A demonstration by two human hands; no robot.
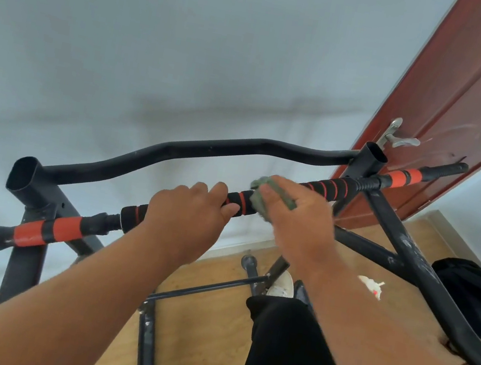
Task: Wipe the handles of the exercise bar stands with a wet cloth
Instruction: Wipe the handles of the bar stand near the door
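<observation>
Nearest, a black trouser leg stands over the wooden floor between the frame's lower struts. Above it, the left hand has its fingers curled over the foam handle, thumb underneath, gripping the bar. Just right of it, touching the same grip, the right hand presses a green cloth round the handle, fingers bent over the crumpled, damp-looking wad. The handle is black foam with thin red spiral stripes, running left to right between orange-taped sections. Behind it a curved black bar joins the two uprights; farther right, a reddish-brown door with a metal lever
</observation>
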